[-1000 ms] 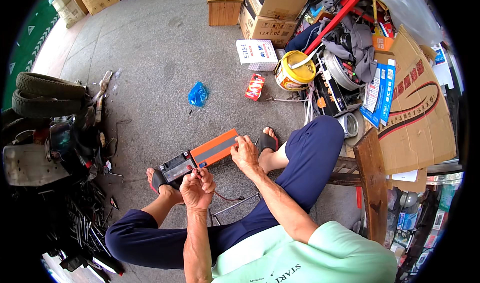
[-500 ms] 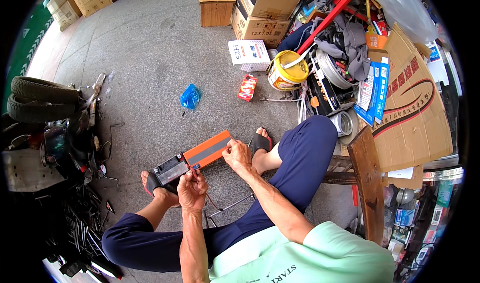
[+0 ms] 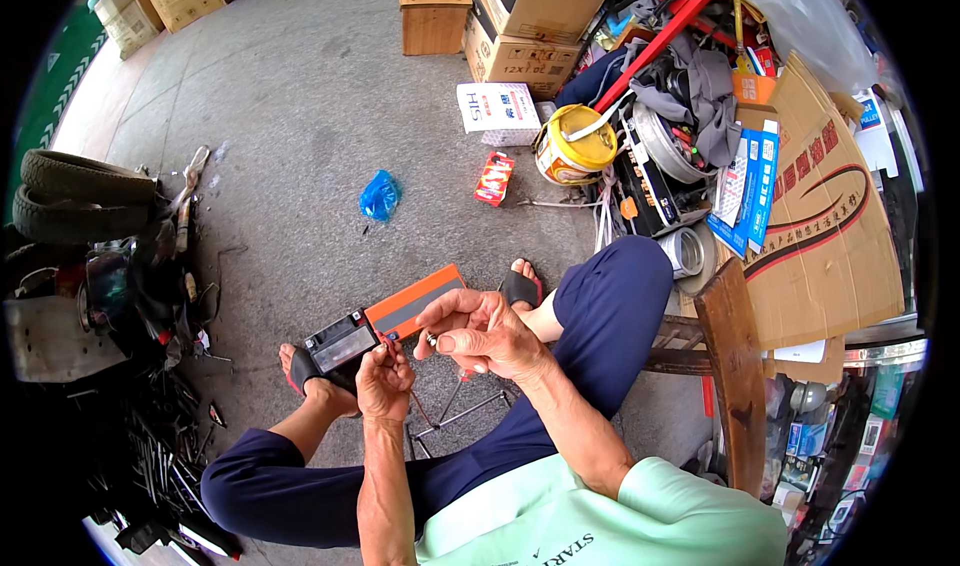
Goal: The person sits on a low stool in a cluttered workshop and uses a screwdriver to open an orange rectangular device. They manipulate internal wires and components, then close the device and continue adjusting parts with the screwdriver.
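A black battery (image 3: 340,344) and an orange battery (image 3: 402,294) with a grey stripe stand end to end on the floor between my feet. My left hand (image 3: 385,384) is closed just in front of the place where they meet, its fingertips pinching a thin red wire (image 3: 415,402) that trails below the hand. My right hand (image 3: 490,334) is held over the near side of the orange battery, thumb and fingers curled round a small shiny metal piece (image 3: 432,339), too small to name surely. Part of the orange battery is hidden behind this hand.
A thin metal stand (image 3: 460,418) is between my knees. Ahead lie a blue plastic bag (image 3: 380,196) and a red box (image 3: 494,178). A yellow-lidded bucket (image 3: 577,141) is right, beside cardboard (image 3: 825,236). Tyres (image 3: 85,191) are left; a wooden bench end (image 3: 735,366) is right.
My right hand has left the far end of the orange battery and come left and nearer, beside my left hand, showing a small metal piece. My left hand has hardly moved.
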### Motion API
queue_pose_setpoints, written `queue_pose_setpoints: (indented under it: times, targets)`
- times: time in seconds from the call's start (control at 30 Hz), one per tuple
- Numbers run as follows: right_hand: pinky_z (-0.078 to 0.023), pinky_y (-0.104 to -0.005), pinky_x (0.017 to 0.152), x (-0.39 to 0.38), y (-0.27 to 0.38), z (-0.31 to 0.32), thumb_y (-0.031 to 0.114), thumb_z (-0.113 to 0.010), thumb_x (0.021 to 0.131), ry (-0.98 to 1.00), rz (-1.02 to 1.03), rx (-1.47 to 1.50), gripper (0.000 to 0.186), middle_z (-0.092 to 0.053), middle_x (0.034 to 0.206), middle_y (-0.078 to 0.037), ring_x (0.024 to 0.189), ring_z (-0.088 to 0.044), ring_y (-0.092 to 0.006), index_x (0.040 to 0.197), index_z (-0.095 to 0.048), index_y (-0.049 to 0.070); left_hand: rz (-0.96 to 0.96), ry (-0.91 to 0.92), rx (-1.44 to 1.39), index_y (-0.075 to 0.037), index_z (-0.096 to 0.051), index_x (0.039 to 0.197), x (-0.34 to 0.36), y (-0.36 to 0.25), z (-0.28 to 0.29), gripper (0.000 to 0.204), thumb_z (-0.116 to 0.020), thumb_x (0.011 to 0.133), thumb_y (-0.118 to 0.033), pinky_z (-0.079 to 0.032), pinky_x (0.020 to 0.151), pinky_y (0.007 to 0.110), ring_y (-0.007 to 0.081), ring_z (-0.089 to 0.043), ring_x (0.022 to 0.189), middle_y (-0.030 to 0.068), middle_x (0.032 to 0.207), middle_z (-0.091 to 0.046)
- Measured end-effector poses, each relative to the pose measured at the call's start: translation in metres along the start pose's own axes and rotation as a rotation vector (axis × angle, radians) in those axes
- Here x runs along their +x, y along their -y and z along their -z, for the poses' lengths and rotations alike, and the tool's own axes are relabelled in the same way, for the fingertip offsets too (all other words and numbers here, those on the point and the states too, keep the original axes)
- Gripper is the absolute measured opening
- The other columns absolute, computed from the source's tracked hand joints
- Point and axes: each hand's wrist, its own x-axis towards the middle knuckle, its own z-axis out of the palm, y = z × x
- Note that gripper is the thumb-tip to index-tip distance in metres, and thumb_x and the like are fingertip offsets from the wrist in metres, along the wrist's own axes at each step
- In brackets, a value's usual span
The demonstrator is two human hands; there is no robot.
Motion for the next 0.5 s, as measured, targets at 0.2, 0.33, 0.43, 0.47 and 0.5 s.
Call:
queue_pose_setpoints:
  times: [0.2, 0.33, 0.43, 0.47, 0.5]
  targets:
    - [-0.035, -0.0150, 0.037, -0.009, 0.010, -0.015, 0.003, -0.063, 0.081, 0.067, 0.035, -0.047, 0.019, -0.068, 0.082, -0.009, 0.050, -0.053, -0.0020, 0.100, -0.063, -0.001, -0.004, -0.023, 0.001, -0.007, -0.062, 0.088, -0.002, 0.000, 0.001, 0.016, -0.060, 0.080, -0.020, -0.046, 0.052, 0.022, 0.0109, -0.058, 0.069, 0.0024, 0.080, -0.064]
    - [-0.036, -0.0144, 0.037, -0.011, 0.002, -0.009, 0.001, -0.062, 0.082, 0.047, 0.042, -0.071, 0.020, -0.068, 0.086, -0.013, 0.047, -0.050, -0.0018, 0.102, -0.063, -0.001, 0.021, 0.027, 0.007, -0.006, -0.061, 0.087, -0.004, -0.003, 0.000, 0.016, -0.061, 0.080, -0.020, -0.048, 0.054, 0.023, 0.0112, -0.058, 0.069, 0.0032, 0.081, -0.064]
    - [-0.036, -0.0141, 0.037, -0.011, -0.003, -0.009, 0.002, -0.060, 0.084, 0.031, 0.054, -0.085, 0.019, -0.068, 0.087, -0.014, 0.044, -0.047, -0.0014, 0.102, -0.062, -0.001, -0.025, 0.002, 0.044, -0.005, -0.061, 0.087, -0.005, 0.000, -0.006, 0.018, -0.061, 0.081, -0.022, -0.047, 0.053, 0.022, 0.0110, -0.058, 0.068, 0.0044, 0.083, -0.063]
    - [-0.035, -0.0140, 0.037, -0.011, -0.005, -0.009, 0.003, -0.059, 0.085, 0.027, 0.058, -0.082, 0.018, -0.068, 0.087, -0.014, 0.043, -0.046, -0.0011, 0.103, -0.062, -0.001, -0.045, -0.008, 0.056, -0.005, -0.061, 0.087, -0.006, 0.001, -0.007, 0.019, -0.061, 0.081, -0.023, -0.046, 0.052, 0.022, 0.0109, -0.057, 0.068, 0.0048, 0.083, -0.063]
    - [-0.035, -0.0140, 0.037, -0.012, -0.006, -0.010, 0.004, -0.059, 0.086, 0.013, 0.048, -0.078, 0.018, -0.068, 0.086, -0.013, 0.043, -0.045, -0.0011, 0.103, -0.062, -0.001, -0.045, 0.003, 0.054, -0.005, -0.060, 0.087, -0.006, 0.001, -0.006, 0.019, -0.061, 0.081, -0.023, -0.046, 0.052, 0.022, 0.0110, -0.057, 0.068, 0.0048, 0.083, -0.063]
